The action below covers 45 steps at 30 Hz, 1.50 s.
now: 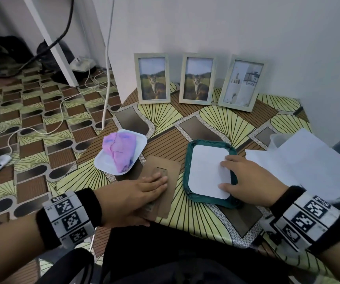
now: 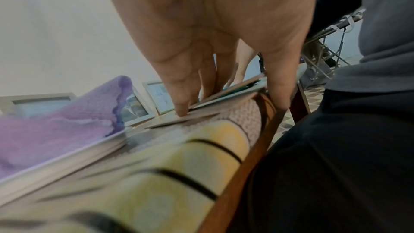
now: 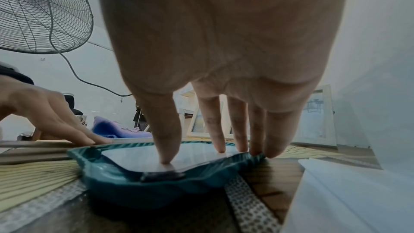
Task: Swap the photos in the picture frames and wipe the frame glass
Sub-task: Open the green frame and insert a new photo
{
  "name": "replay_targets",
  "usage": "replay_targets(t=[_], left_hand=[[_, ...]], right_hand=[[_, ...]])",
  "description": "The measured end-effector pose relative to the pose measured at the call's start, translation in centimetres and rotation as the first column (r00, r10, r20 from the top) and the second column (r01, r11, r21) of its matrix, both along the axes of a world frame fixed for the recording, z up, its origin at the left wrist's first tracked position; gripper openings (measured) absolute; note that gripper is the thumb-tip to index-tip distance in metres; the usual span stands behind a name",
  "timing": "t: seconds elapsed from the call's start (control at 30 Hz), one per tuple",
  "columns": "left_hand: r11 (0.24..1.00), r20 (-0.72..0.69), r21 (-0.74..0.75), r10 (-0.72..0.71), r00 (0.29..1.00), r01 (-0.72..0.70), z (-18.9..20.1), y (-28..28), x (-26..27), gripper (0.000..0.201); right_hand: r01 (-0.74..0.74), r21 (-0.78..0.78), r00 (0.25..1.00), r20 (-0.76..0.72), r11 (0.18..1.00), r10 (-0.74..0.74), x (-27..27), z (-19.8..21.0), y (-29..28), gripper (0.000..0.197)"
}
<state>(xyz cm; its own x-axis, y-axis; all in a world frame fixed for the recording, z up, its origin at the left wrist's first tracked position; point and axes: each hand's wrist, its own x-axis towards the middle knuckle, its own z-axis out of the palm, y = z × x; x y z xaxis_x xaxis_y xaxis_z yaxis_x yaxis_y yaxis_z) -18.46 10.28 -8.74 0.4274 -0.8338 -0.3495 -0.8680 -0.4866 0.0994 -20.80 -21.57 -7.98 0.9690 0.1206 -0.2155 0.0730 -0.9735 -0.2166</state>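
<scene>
Brown cardboard backing board (image 1: 160, 187) is pressed flat beneath the straight fingers of the left hand (image 1: 136, 193). Just to its right, the white rounded photo sheet (image 1: 206, 171) in the face-down teal frame (image 1: 187, 177) is held under the spread fingertips of the right hand (image 1: 247, 179), long axis pointing away.

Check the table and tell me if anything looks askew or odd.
Two things stand out. The rightmost frame by the wall stands turned at an angle, while the two cat-photo frames face straight out. And those two show the same cat picture. The purple cloth lies crumpled on its white plate; nothing is spilled.
</scene>
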Motion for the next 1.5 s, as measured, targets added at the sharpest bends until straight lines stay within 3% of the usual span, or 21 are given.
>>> replay_targets(t=[0.17,0.27,0.33,0.5,0.6,0.67,0.77,0.97,1.13,1.5], left_hand=[[0.996,-0.091,-0.084,0.001,0.996,-0.009,1.5,1.0,0.1,0.081],[0.995,-0.094,-0.105,-0.009,0.995,-0.001,2.6,1.1,-0.1,0.069],[0.979,-0.055,-0.202,-0.007,0.998,-0.004,3.6,0.7,-0.3,0.059],[0.834,0.045,-0.536,0.185,0.982,-0.132,6.0,-0.6,0.2,0.043],[0.719,0.025,-0.661,0.307,0.951,-0.215,6.3,-2.1,0.7,0.04],[0.693,0.034,-0.693,0.304,0.952,-0.197,6.1,-3.5,0.9,0.037],[0.765,0.069,-0.634,0.205,0.976,-0.116,5.3,-6.0,1.3,0.042],[0.954,0.261,-0.292,0.01,0.965,0.069,2.7,-9.9,1.7,0.062],[0.962,0.316,-0.198,-0.12,0.941,0.189,1.8,-10.7,2.1,0.06],[0.973,0.191,-0.117,-0.177,0.966,0.201,0.4,-11.6,2.4,0.057]], right_hand=[[0.001,0.016,1.0,-0.001,1.0,-0.001,-0.2,0.1,0.1,0.065],[-0.005,0.018,1.0,-0.002,1.0,0.005,-0.1,0.1,0.1,0.066],[-0.005,0.024,1.0,-0.004,1.0,0.006,-0.2,0.1,0.1,0.067],[-0.006,0.046,1.0,0.0,0.999,0.006,-0.2,0.0,0.0,0.069],[-0.009,0.061,1.0,0.009,0.998,0.009,-0.3,0.1,0.0,0.066],[-0.01,0.077,1.0,0.019,0.997,0.009,-0.4,0.2,0.0,0.06],[0.01,0.118,0.999,0.041,0.993,-0.015,-0.4,0.6,0.0,0.053],[0.099,0.13,0.966,0.227,0.987,-0.127,-0.4,1.0,-0.7,0.025],[0.11,0.095,0.985,0.123,0.989,-0.121,-0.6,0.8,-1.0,0.019],[0.027,0.096,0.994,0.102,0.995,-0.037,0.0,0.3,-1.6,0.018]])
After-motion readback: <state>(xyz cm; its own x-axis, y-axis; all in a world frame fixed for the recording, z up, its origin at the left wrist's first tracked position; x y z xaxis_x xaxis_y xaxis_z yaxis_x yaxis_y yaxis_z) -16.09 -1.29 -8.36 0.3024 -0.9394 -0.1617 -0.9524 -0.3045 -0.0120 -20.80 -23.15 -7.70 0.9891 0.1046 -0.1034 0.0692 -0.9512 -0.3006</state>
